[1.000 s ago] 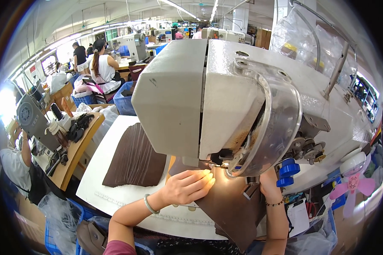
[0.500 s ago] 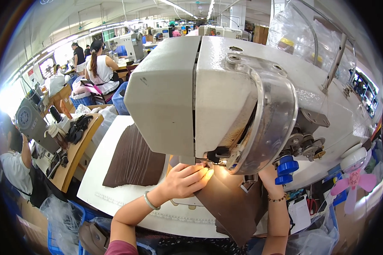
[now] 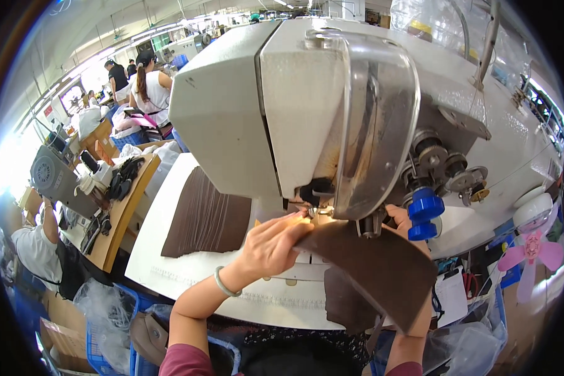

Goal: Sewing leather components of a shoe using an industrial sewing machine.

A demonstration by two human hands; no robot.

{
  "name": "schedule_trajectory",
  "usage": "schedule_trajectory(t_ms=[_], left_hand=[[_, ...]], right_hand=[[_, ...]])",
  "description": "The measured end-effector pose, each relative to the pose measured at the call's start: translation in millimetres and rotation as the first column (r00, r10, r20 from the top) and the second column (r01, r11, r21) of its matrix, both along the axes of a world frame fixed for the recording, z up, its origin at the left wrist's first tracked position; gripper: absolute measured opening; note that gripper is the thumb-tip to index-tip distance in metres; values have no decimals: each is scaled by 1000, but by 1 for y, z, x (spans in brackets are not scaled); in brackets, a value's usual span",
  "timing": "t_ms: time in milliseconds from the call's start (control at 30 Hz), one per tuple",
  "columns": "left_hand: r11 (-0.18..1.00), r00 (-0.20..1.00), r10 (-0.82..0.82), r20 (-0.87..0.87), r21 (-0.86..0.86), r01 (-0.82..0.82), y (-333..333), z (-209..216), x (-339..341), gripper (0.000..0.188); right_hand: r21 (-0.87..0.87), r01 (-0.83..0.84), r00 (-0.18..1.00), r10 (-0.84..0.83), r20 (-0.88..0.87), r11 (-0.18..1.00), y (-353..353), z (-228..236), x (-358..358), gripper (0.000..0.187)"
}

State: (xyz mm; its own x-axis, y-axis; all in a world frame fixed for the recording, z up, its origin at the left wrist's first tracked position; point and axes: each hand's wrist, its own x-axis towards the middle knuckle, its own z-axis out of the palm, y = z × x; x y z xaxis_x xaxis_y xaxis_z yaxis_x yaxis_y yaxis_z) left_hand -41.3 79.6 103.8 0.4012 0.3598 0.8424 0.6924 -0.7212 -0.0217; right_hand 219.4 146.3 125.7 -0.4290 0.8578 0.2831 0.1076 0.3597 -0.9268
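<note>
Under the head of a white sewing machine point(image 3: 225, 119), a lamp lights the needle area. My left hand point(image 3: 272, 247) is closed on the edge of a brown leather-like panel point(image 3: 376, 257), fingertips beside the presser foot point(image 3: 319, 213). That panel is tilted up toward the right, its wide end raised off the table. My right hand point(image 3: 397, 218) grips its far edge behind the blue-knobbed tension dials point(image 3: 425, 213); the panel and machine hide much of this hand. Beneath the panel, another brown piece point(image 3: 351, 301) lies at the table's front edge.
Several brown pieces with loose white threads point(image 3: 207, 216) lie on the white table point(image 3: 232, 307) to the left. A pink fan point(image 3: 531, 247) stands at right. Blue baskets with clear plastic bags point(image 3: 109, 319) flank the table. Co-workers sit at machines on the left.
The brown panel has turned and lifted, its wide end swinging up to the right. My right hand has shifted to its far edge. The whole view has shifted slightly.
</note>
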Motion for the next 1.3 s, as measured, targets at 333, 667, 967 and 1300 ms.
schedule_trajectory(t_ms=[333,667,967,1300], left_hand=[[993,952,51,-302,121,-15,-15,-3,-1,37],[992,912,76,-402,120,-29,-20,9,2,31],[990,944,62,-325,144,-16,-10,7,-2,32],[993,959,107,-262,67,-92,-15,3,7,42]], right_hand=[[-57,-84,988,76,-133,995,5,-11,1,19],[-42,45,996,-42,73,998,5,-22,16,19],[-337,36,964,-122,-238,941,10,-50,23,49],[-424,-56,941,-95,-326,904,2,-38,11,63]])
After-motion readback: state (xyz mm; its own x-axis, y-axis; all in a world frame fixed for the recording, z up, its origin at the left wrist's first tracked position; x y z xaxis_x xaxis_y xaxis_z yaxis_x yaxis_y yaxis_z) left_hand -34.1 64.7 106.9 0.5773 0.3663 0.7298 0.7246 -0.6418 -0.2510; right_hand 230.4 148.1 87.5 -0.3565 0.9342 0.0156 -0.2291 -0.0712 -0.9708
